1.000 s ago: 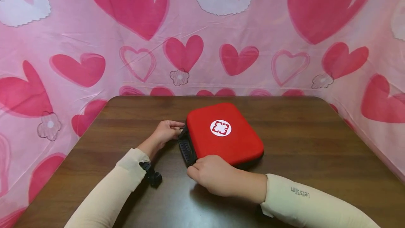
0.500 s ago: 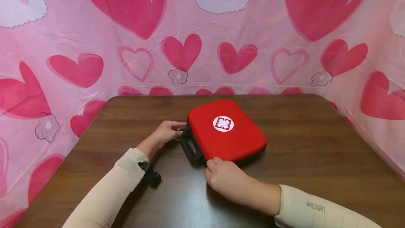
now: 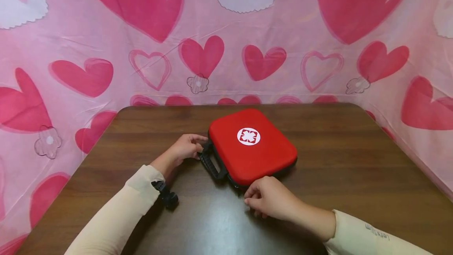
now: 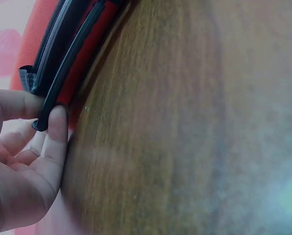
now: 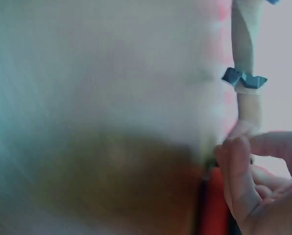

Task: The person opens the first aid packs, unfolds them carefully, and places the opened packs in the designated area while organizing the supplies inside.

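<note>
A red case [image 3: 262, 152] with a white round emblem lies on the table, its black handle [image 3: 214, 162] towards the left front. My left hand [image 3: 185, 146] is at the handle's far end. In the left wrist view, its thumb and forefinger pinch a black strip that looks like the handle, beside the zip [image 4: 50, 41]. My right hand [image 3: 270, 198] is at the case's front corner, thumb and forefinger tips pressed together. It seems to pinch the zip's pull, which the fingers mostly hide. The right wrist view, blurred, shows these fingertips [image 5: 238, 147] beside the case's red edge.
The brown wooden table [image 3: 336, 160] extends around the case on all sides. A pink curtain [image 3: 301, 23] with hearts hangs behind and beside it. A black wrist camera [image 3: 171, 200] sits on the left wrist, just above the tabletop.
My right hand has slid from beside the handle along the case's front edge to the right and towards me. The case shifted slightly right, then a little back. My left hand stays in place.
</note>
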Motion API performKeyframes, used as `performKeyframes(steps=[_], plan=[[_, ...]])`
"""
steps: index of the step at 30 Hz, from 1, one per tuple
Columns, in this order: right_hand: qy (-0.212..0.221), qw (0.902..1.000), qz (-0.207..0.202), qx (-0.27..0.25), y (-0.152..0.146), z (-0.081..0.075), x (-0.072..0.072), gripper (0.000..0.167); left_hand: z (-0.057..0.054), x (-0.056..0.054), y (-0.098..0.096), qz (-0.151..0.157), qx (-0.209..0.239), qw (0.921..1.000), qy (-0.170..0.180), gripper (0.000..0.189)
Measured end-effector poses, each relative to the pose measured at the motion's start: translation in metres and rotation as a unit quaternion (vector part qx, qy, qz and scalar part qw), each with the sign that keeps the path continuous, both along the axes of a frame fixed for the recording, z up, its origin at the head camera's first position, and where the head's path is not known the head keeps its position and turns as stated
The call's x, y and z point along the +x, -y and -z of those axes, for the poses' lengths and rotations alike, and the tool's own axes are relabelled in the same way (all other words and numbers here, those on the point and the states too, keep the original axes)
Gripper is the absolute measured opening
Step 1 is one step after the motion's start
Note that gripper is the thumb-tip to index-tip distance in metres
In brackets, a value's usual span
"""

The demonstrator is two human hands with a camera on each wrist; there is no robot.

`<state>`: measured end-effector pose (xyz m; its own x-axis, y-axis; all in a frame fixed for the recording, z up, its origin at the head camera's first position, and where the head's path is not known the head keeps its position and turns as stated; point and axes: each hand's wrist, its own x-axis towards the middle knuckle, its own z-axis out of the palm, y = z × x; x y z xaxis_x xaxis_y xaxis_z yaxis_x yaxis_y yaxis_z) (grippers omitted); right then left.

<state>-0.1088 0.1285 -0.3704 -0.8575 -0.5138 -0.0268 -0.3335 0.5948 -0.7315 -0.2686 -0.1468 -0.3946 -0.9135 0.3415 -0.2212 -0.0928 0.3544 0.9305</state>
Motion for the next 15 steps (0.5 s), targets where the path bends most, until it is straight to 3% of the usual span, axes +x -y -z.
performKeyframes(steps=[2, 4, 8, 11, 15], plan=[[0.124, 0.9861, 0.054, -0.097, -0.004, 0.004, 0.001, 0.011, -0.001, 0.001, 0.000, 0.003, 0.000, 1.0000, 0.009, 0.047], [0.193, 0.9632, 0.095, -0.161, -0.006, 0.009, 0.003, 0.021, -0.002, 0.002, 0.000, 0.000, 0.000, 0.9998, 0.020, 0.054], [0.263, 0.9183, 0.141, -0.260, -0.004, 0.021, 0.007, 0.032, -0.003, 0.004, -0.001, 0.004, 0.003, 0.9995, 0.032, 0.071], [0.314, 0.8720, 0.165, -0.337, 0.004, 0.029, 0.010, 0.038, -0.003, 0.005, -0.002, 0.007, 0.007, 0.9994, 0.033, 0.076], [0.346, 0.8243, 0.197, -0.402, 0.018, 0.035, 0.017, 0.044, -0.001, 0.006, -0.002, 0.011, 0.012, 0.9993, 0.033, 0.078]])
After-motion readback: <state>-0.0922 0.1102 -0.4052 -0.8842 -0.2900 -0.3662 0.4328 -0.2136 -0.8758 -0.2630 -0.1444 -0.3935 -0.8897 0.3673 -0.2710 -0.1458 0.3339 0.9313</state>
